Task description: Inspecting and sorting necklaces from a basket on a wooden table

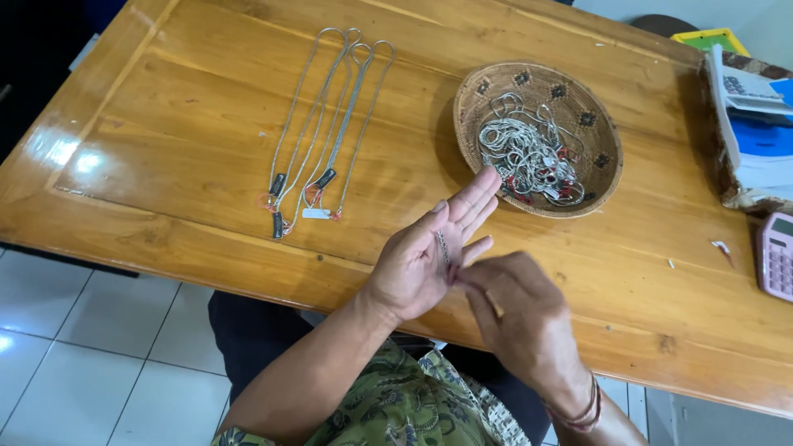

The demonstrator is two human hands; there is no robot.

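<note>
My left hand point(429, 252) lies palm up over the near edge of the wooden table point(190, 157), fingers stretched out, with a short length of silver chain point(443, 246) resting across the palm. My right hand point(520, 310) is beside it, slightly blurred, its fingertips pinching the lower end of that chain at the left palm. Just beyond the left fingertips stands a round woven basket point(595, 124) holding a tangled heap of silver chains point(529, 157) with small red tags.
Several long silver chains point(326, 124) lie stretched out side by side on the table's left half, with dark clasps and tags at their near ends. A pink calculator point(776, 256) and a stack of papers point(756, 124) sit at the right edge. White floor tiles point(83, 363) lie below.
</note>
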